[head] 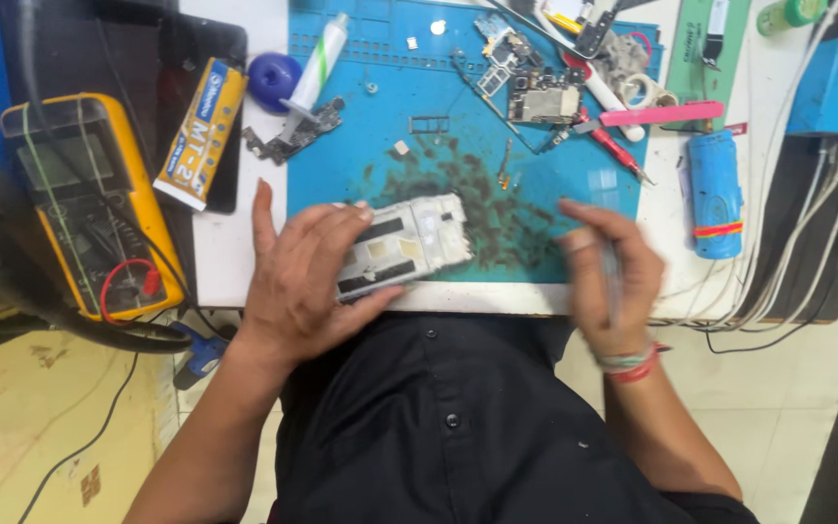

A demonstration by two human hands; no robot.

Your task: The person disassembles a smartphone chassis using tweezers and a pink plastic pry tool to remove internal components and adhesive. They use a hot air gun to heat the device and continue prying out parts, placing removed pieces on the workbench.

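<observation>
Two hands: both over the near edge of the blue work mat (555, 243), well apart from each other.
Left hand (298, 281): curled around the phone frame (404, 245); thumb under its near edge, fingers wrapped over the left end, gripped firmly.
Right hand (608, 277): blurred; fingers closed on a thin grey tool (610, 281), kind not resolved.
Phone frame, position: at the mat's near edge, left of centre, tilted with its right end slightly farther from the body.
Phone frame, appearance: white-silver rectangular shell, opened and stripped; dark slots and pale patches inside; no screen seen.
Mat surface: dark smudges and grime spread around and beyond the frame.
Circuit board (540, 102): far on the mat, apart from the frame, with loose small parts near it.
Pink-handled tool (661, 114): just right of the board, lying across the mat edge.
Blue cylinder (713, 194): off the mat's right side on the white table.
Yellow multimeter (89, 204): far left, red and black leads attached.
Adhesive tube box (201, 131): between multimeter and mat, lying diagonally.
White syringe-like tube (314, 73): upper left of the mat, beside a blue round cap (273, 78).
</observation>
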